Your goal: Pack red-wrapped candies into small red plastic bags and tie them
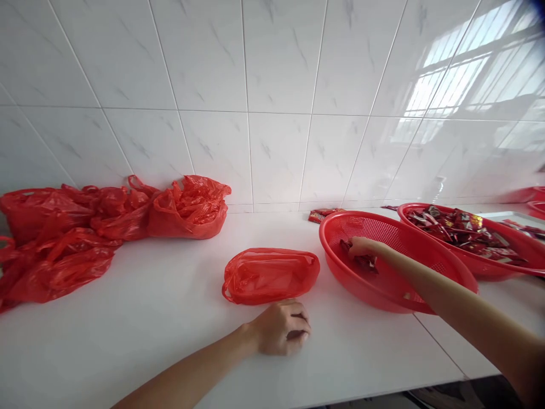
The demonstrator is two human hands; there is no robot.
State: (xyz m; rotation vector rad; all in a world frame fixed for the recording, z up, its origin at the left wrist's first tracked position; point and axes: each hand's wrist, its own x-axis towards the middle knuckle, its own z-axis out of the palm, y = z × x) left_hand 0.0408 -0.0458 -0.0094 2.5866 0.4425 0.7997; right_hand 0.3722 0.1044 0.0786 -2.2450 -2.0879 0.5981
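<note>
My left hand (284, 328) rests on the white counter with its fingers curled; what it holds, if anything, is hidden. Just beyond it sits a red bag-lined container (272, 275), its mouth facing up. Inside the large red perforated basket (383, 272) my right hand (364, 250) reaches down, its fingers closed around small dark-red packets (366, 263). Other packets are hardly visible in that basket.
Several filled red plastic bags (187, 210) line the wall at the left. Red packets (323, 214) lie behind the basket. A second red basket (502, 267) heaped with wrapped packets (464, 230) stands at the right, near a pale tray (511, 217).
</note>
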